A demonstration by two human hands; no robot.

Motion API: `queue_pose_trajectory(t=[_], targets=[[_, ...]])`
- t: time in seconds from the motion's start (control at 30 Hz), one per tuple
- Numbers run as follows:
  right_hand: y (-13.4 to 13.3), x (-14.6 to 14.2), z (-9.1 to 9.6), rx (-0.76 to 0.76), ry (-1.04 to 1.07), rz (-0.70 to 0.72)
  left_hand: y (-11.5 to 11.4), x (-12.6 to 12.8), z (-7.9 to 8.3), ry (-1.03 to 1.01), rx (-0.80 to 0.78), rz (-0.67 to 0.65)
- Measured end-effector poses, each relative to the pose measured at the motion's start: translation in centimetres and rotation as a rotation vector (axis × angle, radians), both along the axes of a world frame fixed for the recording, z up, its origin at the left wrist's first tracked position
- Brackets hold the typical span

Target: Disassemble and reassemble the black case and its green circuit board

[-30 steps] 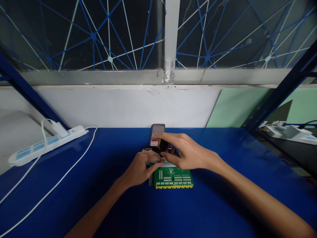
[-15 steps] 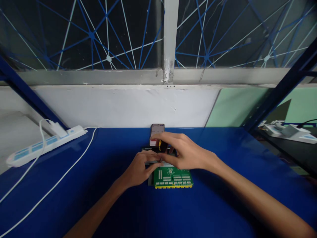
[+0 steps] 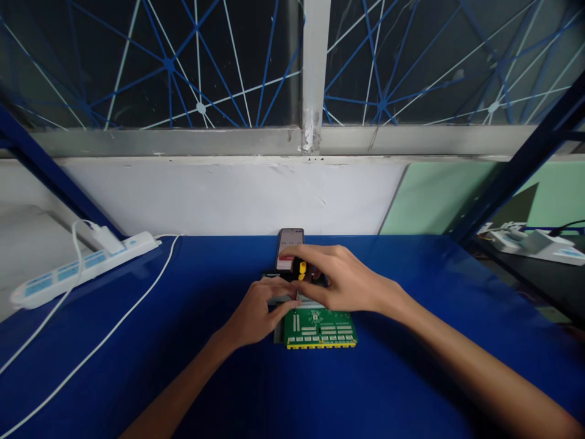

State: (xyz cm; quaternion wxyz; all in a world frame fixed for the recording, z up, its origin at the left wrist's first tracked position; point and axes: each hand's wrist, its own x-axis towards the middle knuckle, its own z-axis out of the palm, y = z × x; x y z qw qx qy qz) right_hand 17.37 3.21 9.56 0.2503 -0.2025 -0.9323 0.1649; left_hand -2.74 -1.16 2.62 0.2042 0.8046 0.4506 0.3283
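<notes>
My right hand [image 3: 336, 277] is closed round the black-and-yellow handle of a screwdriver [image 3: 301, 268], held upright over the far left part of a green circuit board [image 3: 320, 326]. The thin metal shaft points down at the board; its tip is too small to make out. Close to that shaft, my left hand [image 3: 258, 311] has its thumb and forefinger pinched together around the lower end. The board lies on the table, with a yellow strip along its near edge and rows of white connectors. Its far part is hidden under my hands.
A phone [image 3: 286, 241] showing a timer lies behind my hands on the blue table [image 3: 219, 390]. At the left is a white power strip [image 3: 86, 268] with a white cable [image 3: 123, 320]. Blue frame posts stand either side, and another power strip [image 3: 539, 244] is at far right.
The screwdriver handle has turned in my right fingers, showing its yellow marks differently. Both hands stay almost in place over the board.
</notes>
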Motion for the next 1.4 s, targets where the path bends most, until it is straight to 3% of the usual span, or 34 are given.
queue_pose_trajectory(t=[0.3,0.63,0.83,1.0,1.4], targets=[[-0.04,0.02,0.06,0.003,-0.005,0.03,0.35,-0.14,-0.59,0.019,0.015,0.004],[-0.1,0.17,0.28,-0.03,-0.021,0.058,0.0,-0.03,0.22,0.031,-0.013,-0.041],[-0.11,0.0,0.22,-0.052,-0.029,0.04,0.06,0.08,-0.27,0.037,0.046,0.047],[-0.21,-0.11,0.12,-0.032,-0.057,-0.009,0.04,0.03,-0.51,-0.001,0.035,0.035],[0.01,0.42,0.6,-0.066,-0.034,0.064,0.12,0.0,-0.47,0.067,0.101,0.004]])
